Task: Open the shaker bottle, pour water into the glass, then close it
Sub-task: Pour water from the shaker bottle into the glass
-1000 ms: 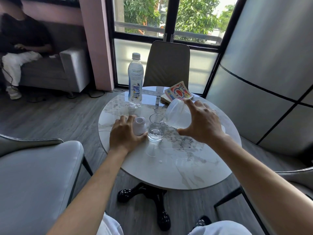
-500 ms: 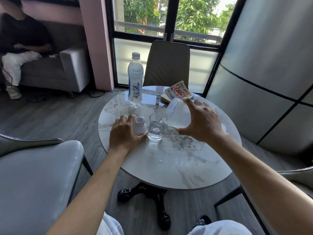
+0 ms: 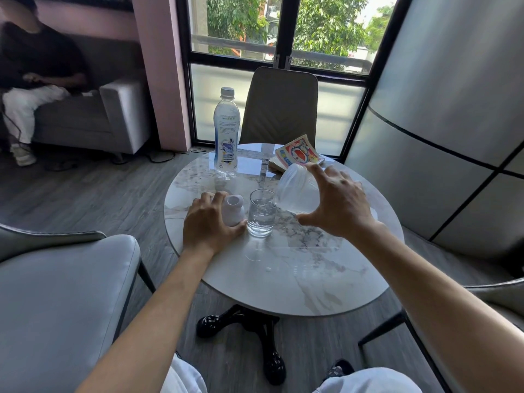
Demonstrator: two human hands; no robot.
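Starting on the left: the left hand [image 3: 209,225] rests on the round marble table [image 3: 297,279], fingers curled around the white shaker lid [image 3: 233,209], which stands on the tabletop touching the side of the glass [image 3: 261,212]. My guess is it's parked there so it's within reach for closing up afterward, and so the hand steadies things a bit. The glass is upright in the middle and already holds a fair amount of water. Just to its right, the right hand [image 3: 338,205] grips the translucent shaker bottle [image 3: 296,191] from above, fingers spread around the body, tipped well over with its mouth at the glass rim so the stream lands inside. So the pour looks mid-way; capping is what's left. Farther back sit a sealed plastic water bottle [image 3: 226,131] and a colourful book [image 3: 297,156] (neither seems part of this).
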